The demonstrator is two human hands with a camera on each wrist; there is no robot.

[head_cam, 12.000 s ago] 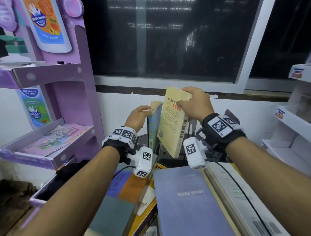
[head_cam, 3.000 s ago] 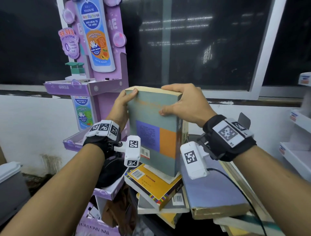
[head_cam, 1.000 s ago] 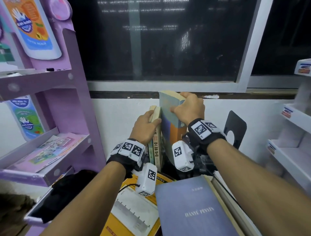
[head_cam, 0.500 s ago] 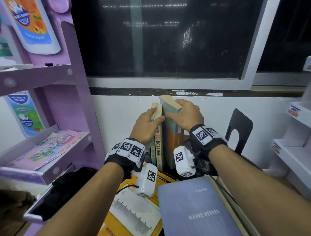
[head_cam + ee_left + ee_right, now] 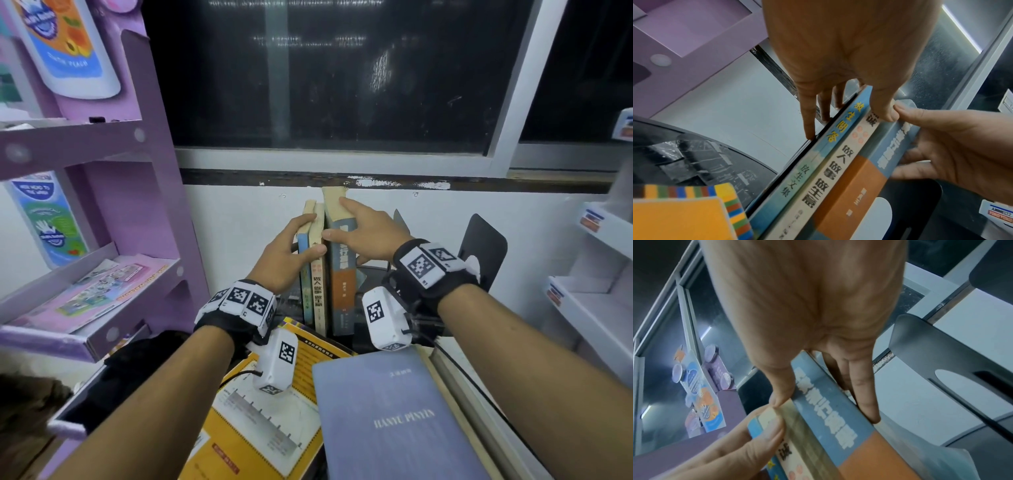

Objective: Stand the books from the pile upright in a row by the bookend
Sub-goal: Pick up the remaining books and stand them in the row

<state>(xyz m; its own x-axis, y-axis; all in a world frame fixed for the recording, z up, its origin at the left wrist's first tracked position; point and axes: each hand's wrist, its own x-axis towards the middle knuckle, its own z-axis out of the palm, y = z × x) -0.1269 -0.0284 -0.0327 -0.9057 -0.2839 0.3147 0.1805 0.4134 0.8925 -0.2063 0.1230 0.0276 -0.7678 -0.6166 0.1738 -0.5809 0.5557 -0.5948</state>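
Observation:
Three books stand upright in a row: a thin blue book [image 5: 307, 301] [image 5: 807, 175], a cream-spined book [image 5: 319, 298] [image 5: 830, 175] and a thick blue-and-orange book [image 5: 342, 291] [image 5: 838, 418]. My left hand [image 5: 301, 240] [image 5: 846, 123] pinches the two left books, fingers along a thin black bookend [image 5: 797, 155], thumb on the cream spine. My right hand [image 5: 346, 222] [image 5: 824, 407] straddles the blue-and-orange book, thumb left of its spine, fingers on its right cover. A second black bookend [image 5: 483, 253] [image 5: 941, 353] stands apart to the right.
The pile lies near me: a grey-blue "HANYU PINYIN" book [image 5: 394, 411] and a yellow book [image 5: 260, 428]. A purple display shelf [image 5: 102, 154] stands at the left, white shelves [image 5: 589, 301] at the right. A white wall and dark window [image 5: 342, 85] lie behind the row.
Three seconds ago both hands held the blue-and-orange book over the pile. It now stands against the cream book, and my right fingers have spread over its top.

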